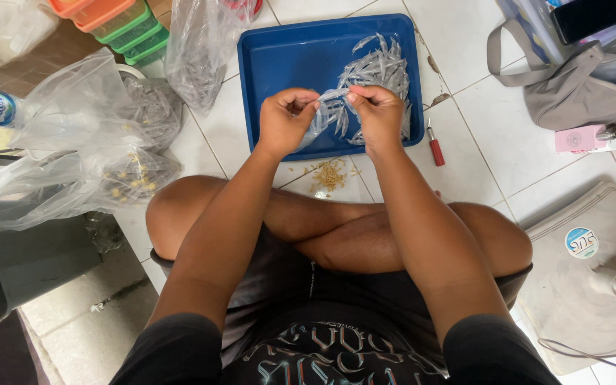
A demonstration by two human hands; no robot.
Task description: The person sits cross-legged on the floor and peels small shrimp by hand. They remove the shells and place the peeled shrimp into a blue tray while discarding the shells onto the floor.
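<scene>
Small silvery fish (333,107), pinched between left hand (285,117) and right hand (379,114) fingers mid-frame over the blue tray (279,64), looks light, slippery, fragile; best gripped gently near its ends.

Seated cross-legged on a white tiled floor (493,164), the person holds the left hand (286,118) and right hand (377,114) together over a shallow blue plastic tray (286,57) — both pinch a small clear plastic packet (331,100). More silvery packets (383,68) lie heaped in the tray. A red-handled tool (434,145) lies just beside the tray — yellowish scraps (331,175) lie near the knees.
</scene>
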